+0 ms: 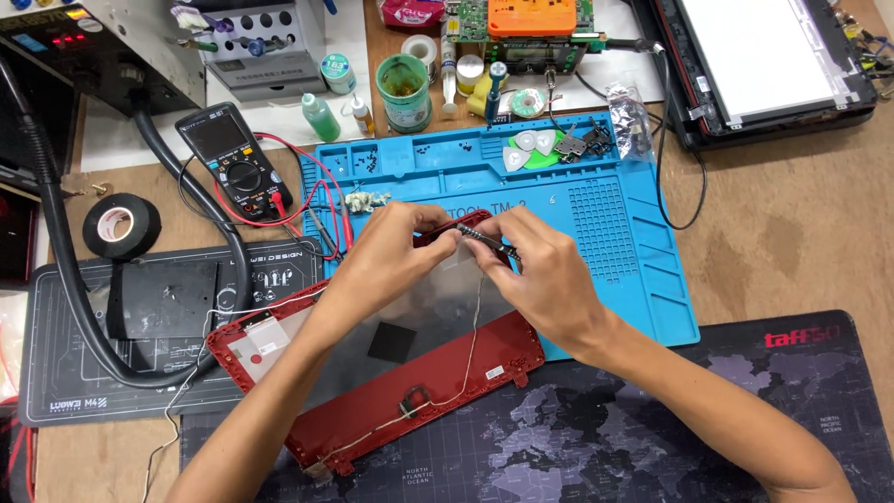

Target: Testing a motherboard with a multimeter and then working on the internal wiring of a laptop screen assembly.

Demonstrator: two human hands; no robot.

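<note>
A red laptop lid cover (438,382) lies inside-up across the blue silicone repair mat (643,242) and the dark mats in front of me. A grey foil sheet and a thin white cable run over its inner face. My left hand (386,256) pinches the cover's far corner. My right hand (535,265) holds a slim dark screwdriver (480,236), its tip at that same corner, right by my left fingers.
A black multimeter (233,158) with red leads and a roll of black tape (119,225) lie to the left. Small bottles, a green cup (403,91) and guitar-pick pry tools (526,149) sit behind the mat. A laptop screen assembly (764,56) lies at the back right.
</note>
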